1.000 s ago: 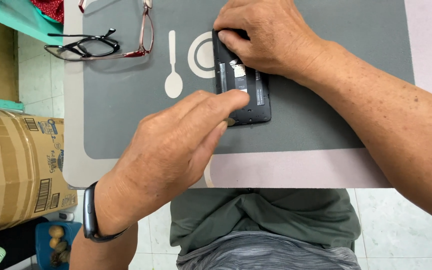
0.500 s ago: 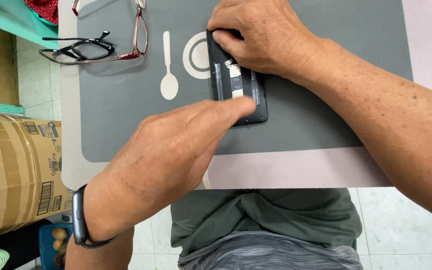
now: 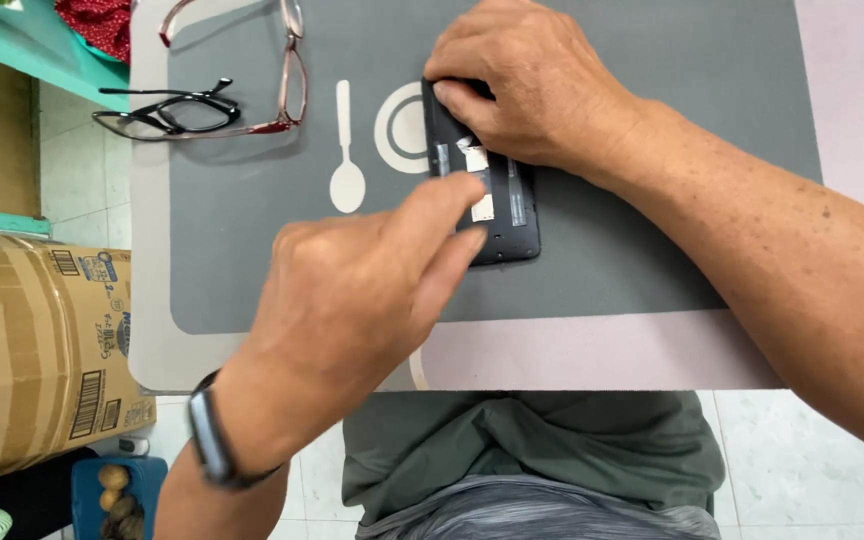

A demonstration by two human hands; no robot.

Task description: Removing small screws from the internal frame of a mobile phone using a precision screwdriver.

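1. a dark opened phone [image 3: 497, 205] lay back-up on the grey mat [image 3: 652, 250] on the desk [image 3: 852, 110].
2. its top end was gripped under the right hand [image 3: 537, 90].
3. its middle was pressed by the fingertips [image 3: 462, 195] of the left hand [image 3: 352, 300], fingers held together.
4. two pairs of glasses [image 3: 222, 105] lay well apart, to the left.

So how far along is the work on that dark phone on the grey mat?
Done: the phone lies back-up with its rear cover off, showing white patches and strips inside. In hand: the right hand pins its top end on the mat, and the left hand has fingertips on its lower middle. Left: the back is uncovered, and no cover is in view.
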